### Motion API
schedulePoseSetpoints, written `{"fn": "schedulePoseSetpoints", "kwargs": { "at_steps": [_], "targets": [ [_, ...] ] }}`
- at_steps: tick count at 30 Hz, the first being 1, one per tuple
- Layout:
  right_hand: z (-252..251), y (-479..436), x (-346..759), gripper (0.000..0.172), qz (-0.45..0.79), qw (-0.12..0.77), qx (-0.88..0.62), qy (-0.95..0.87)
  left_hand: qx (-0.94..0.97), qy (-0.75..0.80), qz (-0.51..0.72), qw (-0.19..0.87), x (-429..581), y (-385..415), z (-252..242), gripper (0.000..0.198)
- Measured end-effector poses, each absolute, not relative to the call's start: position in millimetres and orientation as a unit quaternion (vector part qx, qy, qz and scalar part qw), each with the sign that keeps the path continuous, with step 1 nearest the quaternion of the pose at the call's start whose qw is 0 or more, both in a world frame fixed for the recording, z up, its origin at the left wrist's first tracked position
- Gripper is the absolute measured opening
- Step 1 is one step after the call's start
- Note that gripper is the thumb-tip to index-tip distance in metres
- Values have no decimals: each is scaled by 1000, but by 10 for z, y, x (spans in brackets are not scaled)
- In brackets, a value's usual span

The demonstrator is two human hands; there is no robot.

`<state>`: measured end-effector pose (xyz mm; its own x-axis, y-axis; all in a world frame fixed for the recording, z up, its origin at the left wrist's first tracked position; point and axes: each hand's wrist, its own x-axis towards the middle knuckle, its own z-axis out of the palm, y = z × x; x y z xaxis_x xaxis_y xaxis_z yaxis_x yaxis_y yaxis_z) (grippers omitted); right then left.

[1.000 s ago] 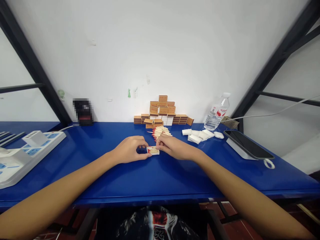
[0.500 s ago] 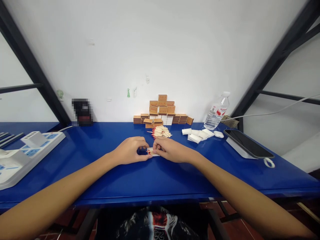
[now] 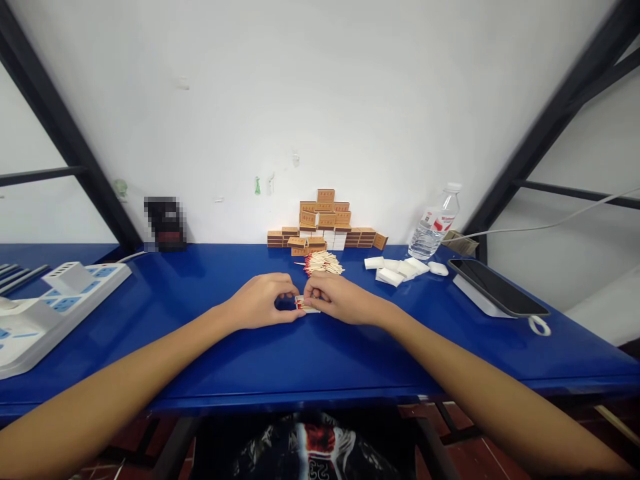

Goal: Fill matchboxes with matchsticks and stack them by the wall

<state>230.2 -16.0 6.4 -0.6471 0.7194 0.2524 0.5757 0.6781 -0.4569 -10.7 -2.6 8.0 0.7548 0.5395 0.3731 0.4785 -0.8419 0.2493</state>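
A small white matchbox tray (image 3: 313, 309) with red-tipped matches (image 3: 300, 303) in it lies on the blue tabletop. My left hand (image 3: 265, 299) grips its left end, thumb at the near side and fingers at the far side. Over the tray, my right hand (image 3: 340, 297) is closed, its thumb and fingertips pressed together on the matches inside; the fingers cover much of the tray. Just beyond my hands is a loose pile of matches (image 3: 326, 264), their red heads mostly toward the left.
Brown matchboxes (image 3: 326, 219) are stacked against the wall. Several white trays (image 3: 393, 272) lie right of the matches, near a water bottle (image 3: 433, 223), a white earphone case (image 3: 438, 269) and a phone (image 3: 495, 285). A power strip (image 3: 107, 283) sits at the left.
My right hand has shifted very slightly left over the tray, its fingertips deeper among the matches. My left hand keeps its hold on the tray.
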Motion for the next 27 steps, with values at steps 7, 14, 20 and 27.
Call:
{"fn": "schedulePoseSetpoints", "kwargs": {
  "at_steps": [7, 14, 20, 27],
  "targets": [
    [29, -156, 2269, 8, 173, 229, -350, -892, 937, 272, 211, 64, -106, -19, 77, 25],
    [13, -156, 2257, 7, 181, 225, -353, -890, 939, 269, 209, 58, -114, -18, 72, 27],
    [-1, -149, 2242, 4, 176, 222, -348, -894, 939, 267, 208, 57, -113, -15, 78, 29],
    [65, -171, 2264, 8, 178, 214, -352, -894, 939, 269, 203, 63, -114, -11, 75, 27]
  ]
}}
